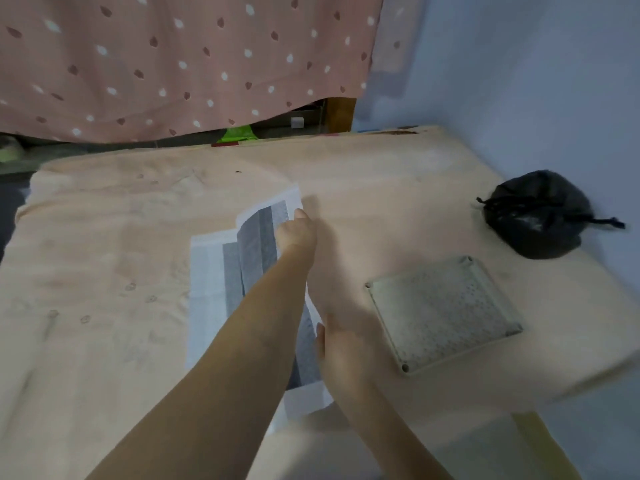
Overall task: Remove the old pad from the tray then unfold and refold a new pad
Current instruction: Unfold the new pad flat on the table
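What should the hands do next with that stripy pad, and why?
Probably fold the raised flap flat across the pad: the left hand holds its far corner up and the right hand is at its near edge, so it is only partly folded.

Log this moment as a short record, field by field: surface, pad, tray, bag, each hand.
surface: peach blanket over a bed
pad: white and grey pad, partly unfolded, flat on the blanket
tray: pale perforated tray, right of the pad, no pad visible on it
bag: tied black bag, far right by the wall
left hand: on the pad's far flap, grip closed on it
right hand: at the pad's near right edge; grip unclear
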A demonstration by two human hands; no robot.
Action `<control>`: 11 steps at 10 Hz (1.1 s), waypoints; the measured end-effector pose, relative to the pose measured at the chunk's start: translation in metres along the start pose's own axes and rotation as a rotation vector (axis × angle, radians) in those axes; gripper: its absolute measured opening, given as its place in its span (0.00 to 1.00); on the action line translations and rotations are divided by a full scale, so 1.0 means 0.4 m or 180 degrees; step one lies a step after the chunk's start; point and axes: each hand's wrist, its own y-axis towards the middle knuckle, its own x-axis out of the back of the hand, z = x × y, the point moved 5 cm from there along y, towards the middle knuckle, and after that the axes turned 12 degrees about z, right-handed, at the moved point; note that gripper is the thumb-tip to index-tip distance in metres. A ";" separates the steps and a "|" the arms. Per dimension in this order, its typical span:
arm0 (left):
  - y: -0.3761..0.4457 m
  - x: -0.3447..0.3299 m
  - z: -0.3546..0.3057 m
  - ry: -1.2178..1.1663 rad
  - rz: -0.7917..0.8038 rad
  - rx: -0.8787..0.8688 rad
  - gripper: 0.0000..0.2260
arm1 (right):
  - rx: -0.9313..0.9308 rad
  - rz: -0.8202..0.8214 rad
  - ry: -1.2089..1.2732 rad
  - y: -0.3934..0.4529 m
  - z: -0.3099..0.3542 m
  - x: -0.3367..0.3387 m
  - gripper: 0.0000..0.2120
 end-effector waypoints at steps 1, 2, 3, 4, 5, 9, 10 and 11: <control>0.033 -0.002 -0.107 -0.0364 0.0094 -0.0048 0.22 | 0.0176 0.0895 0.0714 0.050 -0.116 -0.054 0.08; 0.075 -0.016 -0.161 -0.0240 0.0059 0.0232 0.23 | 0.0256 0.1144 0.1316 0.095 -0.199 -0.135 0.13; 0.119 -0.050 -0.225 -0.0190 -0.0001 0.0122 0.25 | 0.0352 0.0935 0.1115 0.119 -0.266 -0.172 0.17; 0.155 -0.086 -0.261 -0.0101 0.0006 0.0183 0.31 | 0.0421 0.0778 0.1028 0.155 -0.309 -0.222 0.18; 0.187 -0.126 -0.270 -0.0160 0.0121 0.0297 0.34 | 0.0388 0.1031 0.0881 0.169 -0.322 -0.253 0.18; 0.192 -0.207 -0.236 -0.0068 0.0182 0.0192 0.27 | 0.0057 0.0707 0.0620 0.159 -0.301 -0.235 0.13; 0.161 -0.198 -0.161 -0.0055 0.0163 0.0303 0.24 | 0.0574 0.0396 0.0682 0.143 -0.201 -0.186 0.15; 0.116 -0.211 -0.042 -0.0188 0.0201 0.0603 0.23 | 0.0904 0.0549 0.0908 0.121 -0.093 -0.184 0.14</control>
